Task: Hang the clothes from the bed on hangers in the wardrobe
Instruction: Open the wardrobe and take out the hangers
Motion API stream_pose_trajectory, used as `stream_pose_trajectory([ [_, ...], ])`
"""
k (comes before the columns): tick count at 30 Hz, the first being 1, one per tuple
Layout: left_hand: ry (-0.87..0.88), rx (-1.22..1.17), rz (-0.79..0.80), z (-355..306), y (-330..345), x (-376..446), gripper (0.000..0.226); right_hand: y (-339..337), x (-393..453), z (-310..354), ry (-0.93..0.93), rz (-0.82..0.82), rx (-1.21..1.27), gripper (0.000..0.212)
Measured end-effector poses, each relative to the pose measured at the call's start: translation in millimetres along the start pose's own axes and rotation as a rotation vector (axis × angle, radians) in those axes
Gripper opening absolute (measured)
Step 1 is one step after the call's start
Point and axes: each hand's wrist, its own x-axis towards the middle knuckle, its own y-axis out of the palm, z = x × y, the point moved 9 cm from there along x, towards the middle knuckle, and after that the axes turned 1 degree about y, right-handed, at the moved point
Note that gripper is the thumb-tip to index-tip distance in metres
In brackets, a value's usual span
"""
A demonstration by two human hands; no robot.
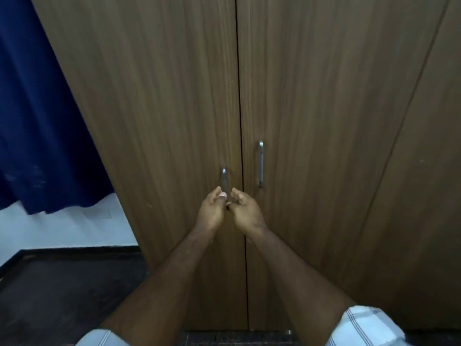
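The brown wooden wardrobe fills the view with both doors closed. Each door has a vertical metal handle: the left door handle and the right door handle. My left hand is curled at the lower end of the left door handle, its thumb against the bar. My right hand is curled just right of the same handle, its fingers bent in close to my left hand. The handle's lower end is hidden between my hands. No clothes, hangers or bed are in view.
A dark blue curtain hangs at the left over a white wall. Dark floor lies at the lower left. A third wardrobe panel stands at the far right. Checked white cloth shows at the bottom.
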Motion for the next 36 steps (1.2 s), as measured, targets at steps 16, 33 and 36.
stream_pose_trajectory([
  [16, -0.263, -0.539, 0.109, 8, -2, 41, 0.093, -5, 60, -20, 0.264, 0.112, 0.714, 0.057],
  [33, -0.276, -0.495, 0.286, 18, -61, -41, 0.102, -37, -48, -6, 0.114, -0.421, 0.760, 0.048],
  [36, -0.272, -0.495, 0.304, 17, -78, -64, 0.103, -18, -63, 7, 0.107, -0.256, 0.684, 0.056],
])
